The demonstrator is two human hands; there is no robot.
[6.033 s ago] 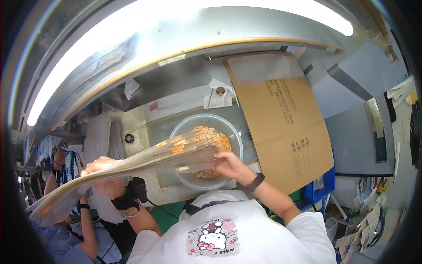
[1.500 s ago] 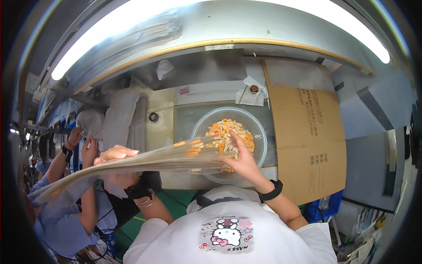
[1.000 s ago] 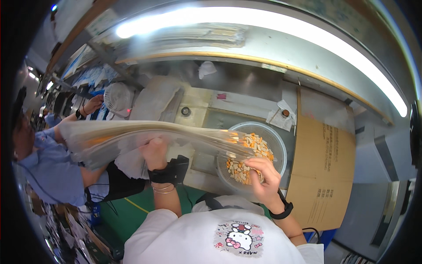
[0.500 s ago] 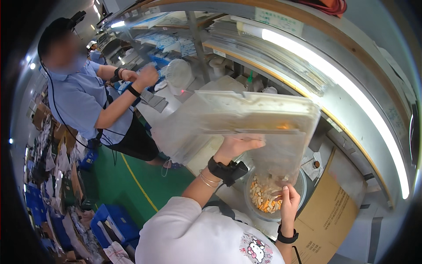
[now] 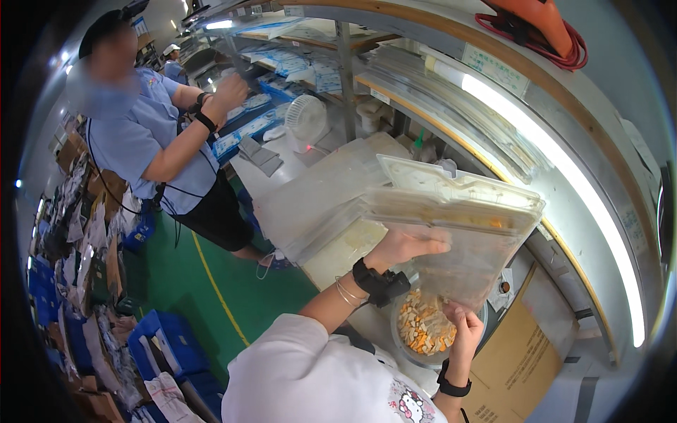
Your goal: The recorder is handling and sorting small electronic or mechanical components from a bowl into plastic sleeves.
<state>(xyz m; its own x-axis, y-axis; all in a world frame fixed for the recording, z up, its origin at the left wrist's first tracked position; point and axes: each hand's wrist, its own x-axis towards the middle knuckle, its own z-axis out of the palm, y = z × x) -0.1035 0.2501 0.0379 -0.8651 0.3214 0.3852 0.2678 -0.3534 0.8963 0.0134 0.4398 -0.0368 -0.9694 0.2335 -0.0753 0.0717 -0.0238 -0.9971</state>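
Observation:
My left hand grips a translucent plastic tray near its left side, the fingers partly hidden by it. This shallow tray stands tilted up on edge, with yellowish patches along its upper part. At its lower edge my right hand is closed in a pinch, seemingly on the plastic, though the fingertips are hard to make out. Just below both hands is a clear round bowl holding small orange and beige pieces. More translucent plastic sheets lie stacked on the bench to the left of the tray.
A white fan stands on the bench beyond the sheets. Shelves with stacked flat sheets and a light tube overhang the far side. A cardboard sheet is at right. A co-worker stands at left, near blue crates.
The view has shifted. The plastic tray now slants more, its right end lower, and is less blurred. My right hand stays at its lower edge over the bowl.

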